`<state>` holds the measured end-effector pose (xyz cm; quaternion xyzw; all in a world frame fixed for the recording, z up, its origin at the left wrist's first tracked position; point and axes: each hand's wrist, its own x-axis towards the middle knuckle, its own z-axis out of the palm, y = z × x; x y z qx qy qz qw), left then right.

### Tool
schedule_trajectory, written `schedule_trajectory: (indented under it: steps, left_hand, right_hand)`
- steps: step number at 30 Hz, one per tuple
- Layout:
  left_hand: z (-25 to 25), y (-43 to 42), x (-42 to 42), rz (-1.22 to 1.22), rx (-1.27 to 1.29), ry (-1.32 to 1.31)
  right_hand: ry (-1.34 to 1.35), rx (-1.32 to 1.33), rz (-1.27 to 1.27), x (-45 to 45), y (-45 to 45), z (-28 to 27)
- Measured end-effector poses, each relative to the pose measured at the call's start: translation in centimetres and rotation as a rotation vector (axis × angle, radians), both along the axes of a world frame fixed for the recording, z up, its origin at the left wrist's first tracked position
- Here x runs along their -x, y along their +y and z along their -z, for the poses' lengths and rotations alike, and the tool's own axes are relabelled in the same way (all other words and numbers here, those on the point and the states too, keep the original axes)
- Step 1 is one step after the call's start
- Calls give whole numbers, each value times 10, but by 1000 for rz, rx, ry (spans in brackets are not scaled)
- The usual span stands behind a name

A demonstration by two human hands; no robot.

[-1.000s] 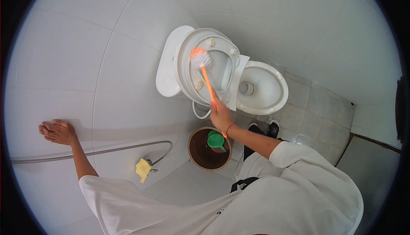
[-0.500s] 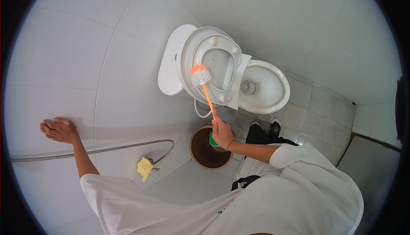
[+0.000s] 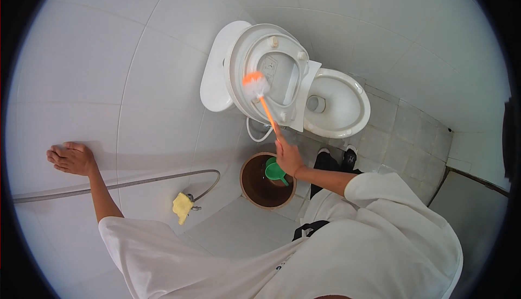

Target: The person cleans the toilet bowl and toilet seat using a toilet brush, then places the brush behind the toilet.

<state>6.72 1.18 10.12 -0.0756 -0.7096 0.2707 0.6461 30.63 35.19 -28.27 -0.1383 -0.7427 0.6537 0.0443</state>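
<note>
My right hand (image 3: 288, 156) grips the orange handle of a toilet brush (image 3: 268, 113). The brush's white and orange bristles lie over the raised toilet seat (image 3: 251, 54), near its lower left rim. To the right of the seat is the white toilet bowl (image 3: 348, 109). At the far left my left hand (image 3: 71, 159) rests against the tiled wall (image 3: 65, 82), empty, with its fingers apart. Below my right hand stands a brown bucket (image 3: 255, 193) with a green dipper (image 3: 275, 171) in it.
A metal hose (image 3: 141, 181) runs along the left wall to a tap, where a yellow cloth (image 3: 182, 206) hangs. The white cistern (image 3: 217, 76) is behind the seat. My feet in dark shoes (image 3: 349, 159) stand on the floor tiles below the bowl.
The brush has shifted from the seat's left side downward, then slightly up again, with my right hand following. My left hand stays at the wall. The whole view has tilted slightly.
</note>
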Motion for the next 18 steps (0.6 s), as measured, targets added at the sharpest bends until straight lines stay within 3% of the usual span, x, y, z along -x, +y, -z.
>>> schedule_trajectory:
  steps: [4, 10, 16, 18]
  left_hand:
    - [0, -8, 3, -23, -12, 1]
    - [-1, -6, 2, 27, 5, -7]
    - [0, -4, 1, 31, 30, 4]
    - [-1, -5, 1, 38, 25, -3]
  right_hand:
    - [-3, -13, -29, -3, 11, 4]
    - [-11, 86, 167, 91, 31, -19]
    - [68, -32, 67, 31, -3, -6]
    - [-38, 29, -22, -6, -9, -1]
